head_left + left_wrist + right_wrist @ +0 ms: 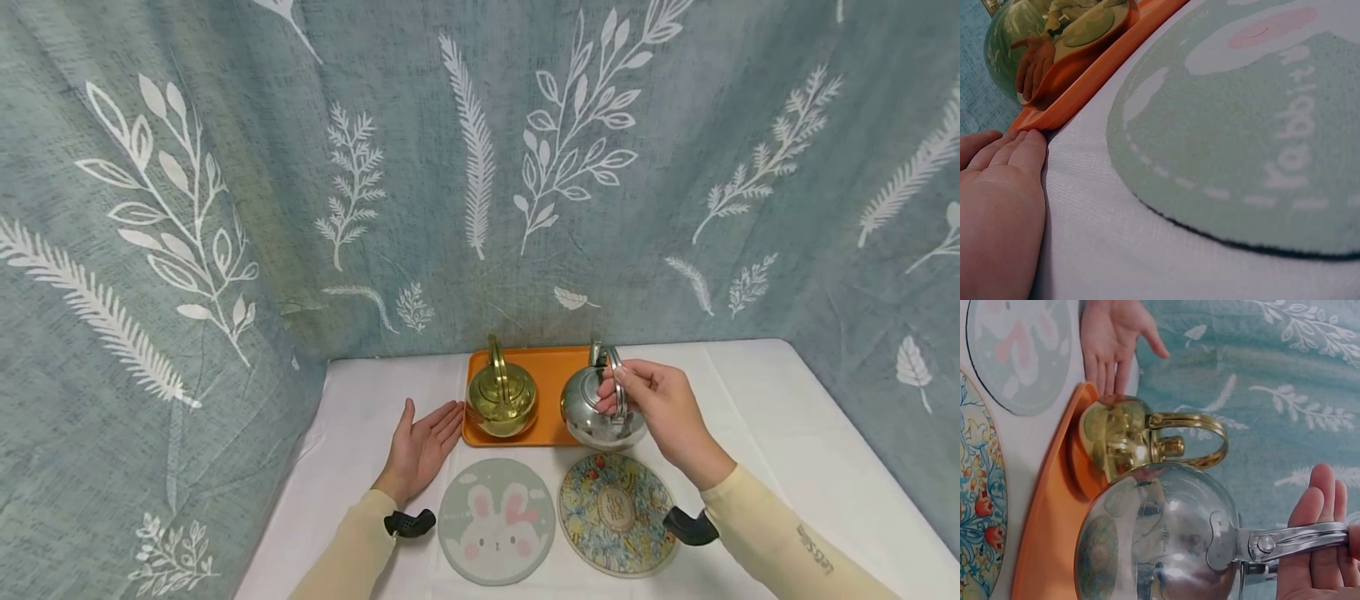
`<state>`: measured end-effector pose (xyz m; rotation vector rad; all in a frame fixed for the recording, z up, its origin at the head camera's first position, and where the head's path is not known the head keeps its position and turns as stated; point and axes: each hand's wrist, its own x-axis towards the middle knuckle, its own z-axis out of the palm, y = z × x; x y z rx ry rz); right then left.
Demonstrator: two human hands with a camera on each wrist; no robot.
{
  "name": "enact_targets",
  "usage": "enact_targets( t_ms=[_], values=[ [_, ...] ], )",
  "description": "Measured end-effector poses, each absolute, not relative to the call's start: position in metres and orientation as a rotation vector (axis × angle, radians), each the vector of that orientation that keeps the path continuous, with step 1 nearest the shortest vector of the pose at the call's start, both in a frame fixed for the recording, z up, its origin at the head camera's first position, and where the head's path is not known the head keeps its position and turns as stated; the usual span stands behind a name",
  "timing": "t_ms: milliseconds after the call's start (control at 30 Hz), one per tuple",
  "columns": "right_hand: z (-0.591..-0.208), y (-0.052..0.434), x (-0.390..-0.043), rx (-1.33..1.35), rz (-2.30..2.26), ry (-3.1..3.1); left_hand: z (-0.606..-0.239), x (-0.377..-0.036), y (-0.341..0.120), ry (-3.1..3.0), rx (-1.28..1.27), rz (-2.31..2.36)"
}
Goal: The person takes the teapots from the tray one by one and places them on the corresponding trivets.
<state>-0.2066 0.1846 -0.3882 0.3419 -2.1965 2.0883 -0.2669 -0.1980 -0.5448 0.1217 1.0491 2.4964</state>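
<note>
My right hand (641,393) grips the metal handle (1300,540) of a shiny silver kettle (596,421), fingers curled round it. The kettle hangs at the front right of an orange tray (551,367), overlapping its front edge. A gold kettle (501,404) stands on the tray's left side. My left hand (423,442) lies open on the white table, palm turned up and inward, with its fingertips (1025,147) against the tray's left front corner (1041,119). The right wrist view shows the silver kettle (1160,537) beside the gold kettle (1119,434).
Two round mats lie in front of the tray: a pale green rabbit mat (497,521) on the left and a floral mat (617,512) just below the silver kettle. A leaf-patterned teal cloth (480,167) hangs behind and to both sides of the table.
</note>
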Motion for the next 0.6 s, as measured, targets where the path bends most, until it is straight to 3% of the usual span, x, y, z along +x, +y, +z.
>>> enact_targets(
  t_ms=[600],
  values=[
    [-0.3854,0.1839,-0.2025,0.374,2.104,-2.18,-0.5425,-0.2651,-0.1974,1.053,0.087,2.496]
  ],
)
